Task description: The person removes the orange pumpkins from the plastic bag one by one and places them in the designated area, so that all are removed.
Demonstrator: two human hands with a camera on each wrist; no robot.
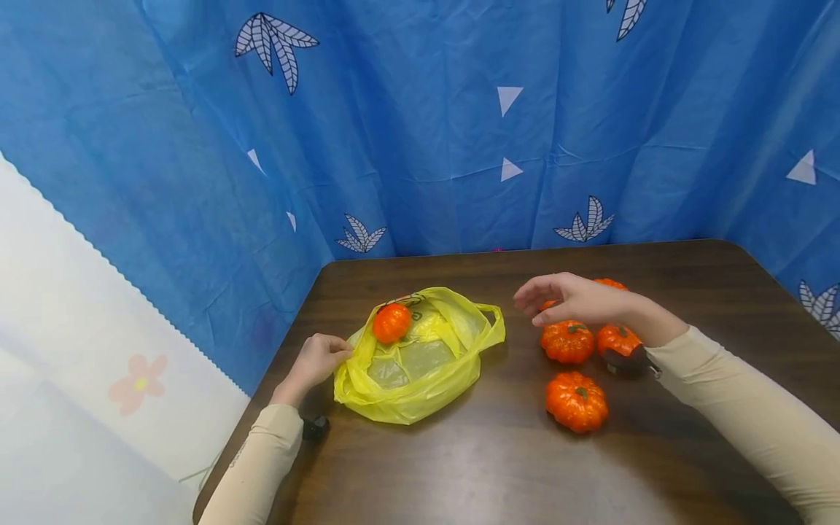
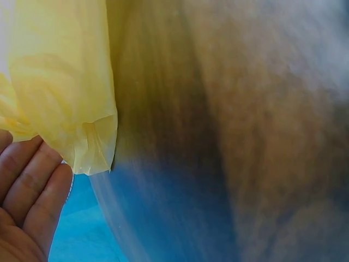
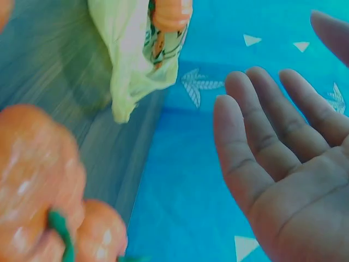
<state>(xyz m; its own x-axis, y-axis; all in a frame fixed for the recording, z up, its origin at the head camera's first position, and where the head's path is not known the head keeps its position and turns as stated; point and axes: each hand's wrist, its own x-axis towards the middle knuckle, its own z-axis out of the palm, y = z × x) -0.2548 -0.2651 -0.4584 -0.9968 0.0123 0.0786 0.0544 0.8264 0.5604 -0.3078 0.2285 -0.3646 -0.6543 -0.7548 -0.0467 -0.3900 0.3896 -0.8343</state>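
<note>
A yellow plastic bag [image 1: 420,397] lies with its mouth spread wide on the table. Inside it, toward the far left rim, sits a small orange pumpkin [image 1: 391,323]. At the bag's left edge my left hand [image 1: 318,359] pinches the plastic rim; in the left wrist view its fingers [image 2: 32,180] meet the yellow plastic, with the thumb out of sight. My right hand [image 1: 567,297] hovers, holding nothing, above several small pumpkins [image 1: 567,343] on the right. Its fingers look loosely extended and apart in the right wrist view. The hand and forearm partly hide the rear pumpkins.
Nearest the front of the right-hand group is another pumpkin [image 1: 577,402] with a green stem. The dark brown table [image 1: 459,467] ends at a blue patterned curtain [image 1: 446,131] behind. A white cloth [image 1: 98,379] with a flower print hangs at left.
</note>
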